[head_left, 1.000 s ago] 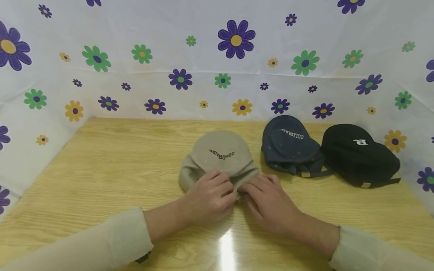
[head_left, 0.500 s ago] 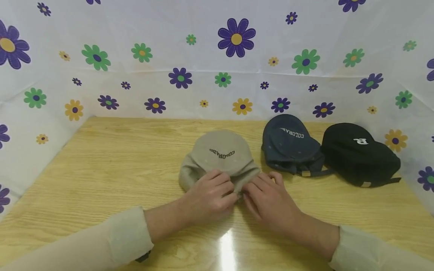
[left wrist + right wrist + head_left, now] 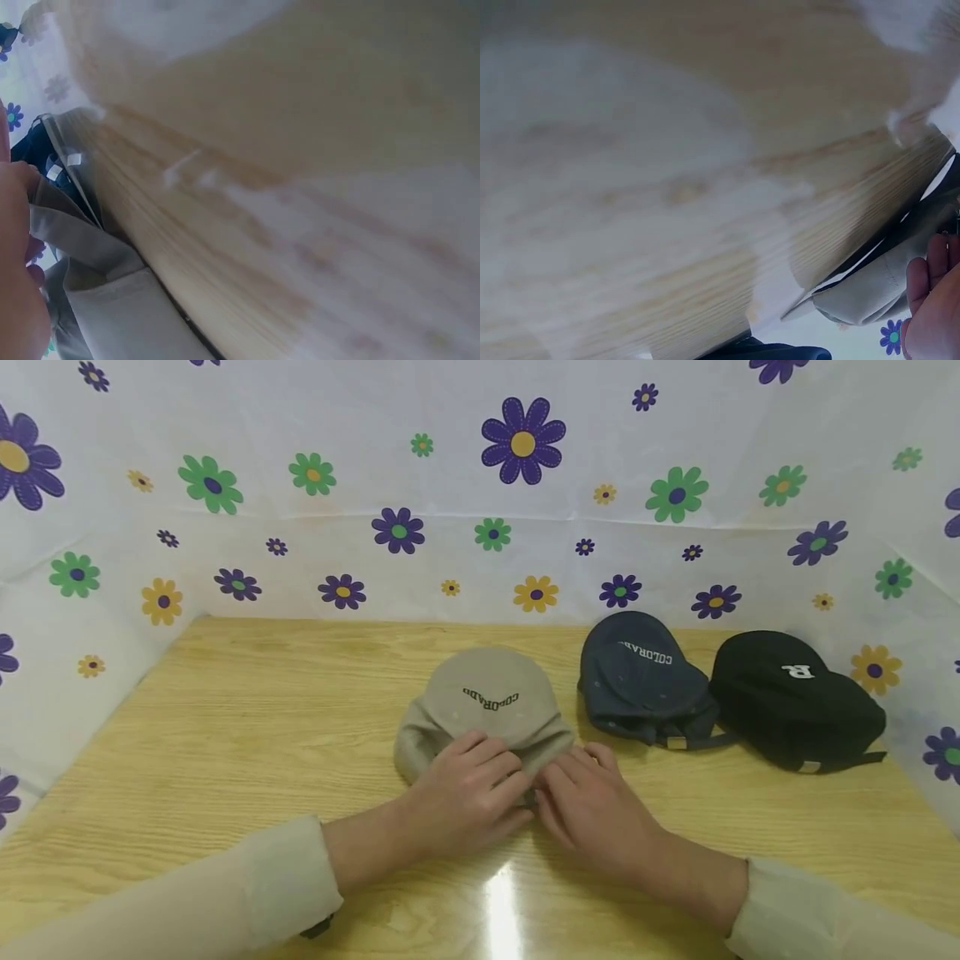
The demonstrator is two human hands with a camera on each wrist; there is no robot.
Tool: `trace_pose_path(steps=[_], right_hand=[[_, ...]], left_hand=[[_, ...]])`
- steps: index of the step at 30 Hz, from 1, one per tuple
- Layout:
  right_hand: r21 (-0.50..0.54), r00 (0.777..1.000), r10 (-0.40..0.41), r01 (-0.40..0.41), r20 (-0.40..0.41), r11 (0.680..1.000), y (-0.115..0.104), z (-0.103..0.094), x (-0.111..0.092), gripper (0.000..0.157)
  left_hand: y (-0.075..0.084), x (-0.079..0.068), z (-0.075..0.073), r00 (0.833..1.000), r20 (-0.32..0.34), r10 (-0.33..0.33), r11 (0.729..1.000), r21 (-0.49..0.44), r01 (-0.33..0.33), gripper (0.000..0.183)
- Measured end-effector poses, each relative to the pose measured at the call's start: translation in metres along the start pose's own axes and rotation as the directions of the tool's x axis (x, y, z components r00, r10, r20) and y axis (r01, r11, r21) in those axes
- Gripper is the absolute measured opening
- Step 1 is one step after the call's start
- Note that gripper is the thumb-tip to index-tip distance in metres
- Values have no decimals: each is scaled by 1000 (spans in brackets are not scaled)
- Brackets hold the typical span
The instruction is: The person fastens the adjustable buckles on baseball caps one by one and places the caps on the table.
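A beige baseball cap (image 3: 491,681), lettered COLORADO across its front, sits on the wooden table with the lettering upside down to me. My left hand (image 3: 465,793) holds its near edge with curled fingers. Just to the right, my right hand (image 3: 596,802) pinches the same edge, thumb and fingertips close to the left hand's. In the left wrist view, a band of beige cloth (image 3: 90,240) runs from beside the left fingers. The right wrist view shows the right fingers (image 3: 937,262) bent against the cap. Both hands hide most of the cap's strap.
A navy COLORADO cap (image 3: 637,668) stands right of the beige one. Touching it further right is a black cap (image 3: 787,702) with a white R; both straps lie toward me. A flowered white cloth (image 3: 450,468) hangs behind the wooden table (image 3: 262,718).
My left fingertips have shifted slightly right, toward the right hand, and the small shiny piece seen between the hands is now mostly covered. The caps have stayed in place.
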State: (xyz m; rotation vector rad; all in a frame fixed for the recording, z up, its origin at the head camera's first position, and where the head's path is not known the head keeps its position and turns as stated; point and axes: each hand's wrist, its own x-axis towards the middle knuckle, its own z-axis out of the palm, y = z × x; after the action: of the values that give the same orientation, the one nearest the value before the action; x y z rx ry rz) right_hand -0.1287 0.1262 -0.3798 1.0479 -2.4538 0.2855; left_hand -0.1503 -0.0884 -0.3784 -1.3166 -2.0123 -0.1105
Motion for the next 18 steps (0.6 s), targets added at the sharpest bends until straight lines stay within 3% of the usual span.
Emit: trace_pose_path(steps=[5, 18], right_hand=[[35, 1000, -26, 26, 3, 999, -2, -1, 2, 9], [16, 997, -61, 61, -42, 998, -1, 3, 1, 15]], left_hand=[[0, 0, 1, 1000, 2, 11, 999, 48, -12, 29], [2, 3, 4, 999, -33, 42, 999, -22, -43, 15]])
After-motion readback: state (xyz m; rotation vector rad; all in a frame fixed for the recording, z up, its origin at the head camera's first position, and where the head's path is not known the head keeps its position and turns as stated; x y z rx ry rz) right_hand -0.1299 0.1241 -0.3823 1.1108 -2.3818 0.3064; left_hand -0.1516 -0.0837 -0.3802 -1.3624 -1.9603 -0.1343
